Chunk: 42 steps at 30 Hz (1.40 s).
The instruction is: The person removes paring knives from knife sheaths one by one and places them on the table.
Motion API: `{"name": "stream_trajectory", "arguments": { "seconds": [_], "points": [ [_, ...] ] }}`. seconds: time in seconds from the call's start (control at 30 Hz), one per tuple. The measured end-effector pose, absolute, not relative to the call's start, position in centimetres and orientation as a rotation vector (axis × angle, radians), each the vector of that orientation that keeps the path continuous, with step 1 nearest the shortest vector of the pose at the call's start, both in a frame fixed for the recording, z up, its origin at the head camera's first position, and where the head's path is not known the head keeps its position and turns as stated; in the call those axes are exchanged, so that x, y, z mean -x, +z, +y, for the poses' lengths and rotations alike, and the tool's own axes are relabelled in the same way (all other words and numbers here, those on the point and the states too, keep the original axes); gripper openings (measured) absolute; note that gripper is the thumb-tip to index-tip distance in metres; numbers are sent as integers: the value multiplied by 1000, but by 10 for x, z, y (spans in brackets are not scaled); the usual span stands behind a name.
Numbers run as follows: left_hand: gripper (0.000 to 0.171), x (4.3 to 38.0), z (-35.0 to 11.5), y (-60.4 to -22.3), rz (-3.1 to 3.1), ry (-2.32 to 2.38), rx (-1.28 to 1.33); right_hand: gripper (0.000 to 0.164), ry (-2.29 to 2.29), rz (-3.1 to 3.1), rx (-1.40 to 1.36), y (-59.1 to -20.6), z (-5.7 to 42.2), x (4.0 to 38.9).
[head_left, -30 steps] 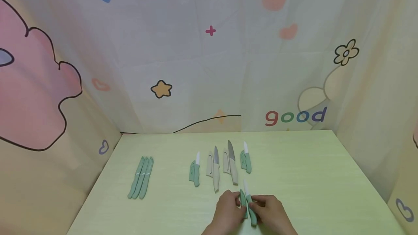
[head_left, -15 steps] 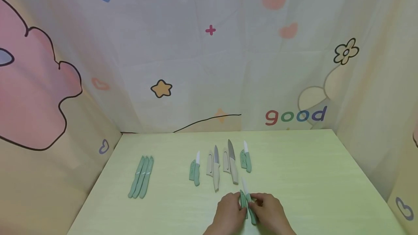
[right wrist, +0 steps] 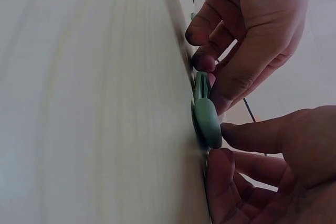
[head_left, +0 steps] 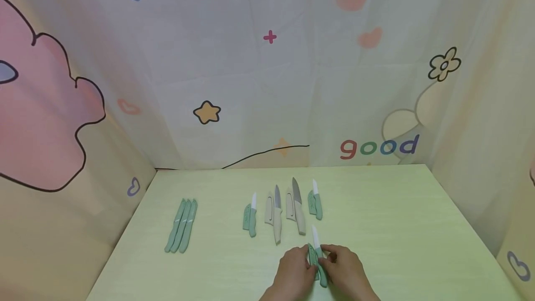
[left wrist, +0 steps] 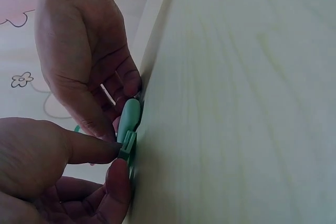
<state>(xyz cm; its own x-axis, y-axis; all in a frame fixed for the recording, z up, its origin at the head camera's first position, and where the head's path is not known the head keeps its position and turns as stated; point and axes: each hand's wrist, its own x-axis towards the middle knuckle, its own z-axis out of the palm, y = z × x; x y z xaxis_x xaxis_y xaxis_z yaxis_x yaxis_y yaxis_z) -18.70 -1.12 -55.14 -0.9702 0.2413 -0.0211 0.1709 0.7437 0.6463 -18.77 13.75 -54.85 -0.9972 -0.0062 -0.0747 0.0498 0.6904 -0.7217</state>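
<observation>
Near the front edge of the table, my left hand (head_left: 292, 268) pinches a green knife sheath (head_left: 312, 254) between thumb and fingers. My right hand (head_left: 344, 268) grips the green handle of a small paring knife (head_left: 322, 277), its white blade bare and pointing away from me. Sheath and knife lie side by side, the sheath on the left. The left wrist view shows the sheath (left wrist: 127, 142) with its slot facing the camera, close against the knife handle (left wrist: 129, 115). In the right wrist view the rounded handle end (right wrist: 209, 124) sits low at the tabletop beside the right fingers.
Beyond the hands lie two green paring knives (head_left: 252, 222) (head_left: 318, 206) and two beige knives (head_left: 277, 222) (head_left: 298, 217), each beside its sheath. Several slim green knives (head_left: 181, 226) lie together at left on the pale table (head_left: 409, 226). A printed curtain (head_left: 234, 59) hangs behind.
The knife has shifted slightly, and the sheath now leans a little more to match it, closing the gap between them. Both hands keep their hold. The other knives stay put.
</observation>
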Motion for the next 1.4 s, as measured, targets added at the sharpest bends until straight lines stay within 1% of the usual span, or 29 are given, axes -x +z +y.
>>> {"name": "stream_trajectory", "arguments": {
  "seconds": [0.13, 0.27, 0.3, 0.37, 0.47, 0.53, 0.8, 0.93, 1.1, 1.2, 1.4],
  "points": [
    [43, 188, -12, -551, 2824, 1037, -330, 35, -1196, 2813, -42, -548, 137, 189],
    [33, 188, -14, -550, 2801, 1090, -347, 36, -1193, 2803, -37, -546, 139, 188],
    [33, 187, -15, -550, 2791, 1113, -348, 36, -1198, 2800, -44, -546, 139, 188],
    [35, 186, -17, -548, 2771, 1162, -349, 37, -1212, 2794, -56, -545, 140, 187],
    [48, 184, -22, -545, 2751, 1207, -330, 37, -1253, 2782, -87, -543, 140, 186],
    [52, 183, -26, -544, 2744, 1217, -317, 36, -1289, 2778, -93, -542, 140, 185],
    [55, 178, -49, -543, 2730, 1281, -260, 26, -1479, 2700, -75, -530, 129, 181],
    [54, 175, -63, -539, 2689, 1332, -204, 23, -1696, 2535, -46, -521, 121, 178],
    [53, 171, -85, -529, 2669, 1390, -123, 30, -1930, 2210, 59, -516, 109, 177],
    [53, 168, -99, -524, 2661, 1403, -62, 35, -1991, 2021, 86, -513, 98, 177],
    [53, 167, -131, -523, 2654, 1443, 47, 30, -2064, 1728, 117, -510, 64, 175]
  ]
}}
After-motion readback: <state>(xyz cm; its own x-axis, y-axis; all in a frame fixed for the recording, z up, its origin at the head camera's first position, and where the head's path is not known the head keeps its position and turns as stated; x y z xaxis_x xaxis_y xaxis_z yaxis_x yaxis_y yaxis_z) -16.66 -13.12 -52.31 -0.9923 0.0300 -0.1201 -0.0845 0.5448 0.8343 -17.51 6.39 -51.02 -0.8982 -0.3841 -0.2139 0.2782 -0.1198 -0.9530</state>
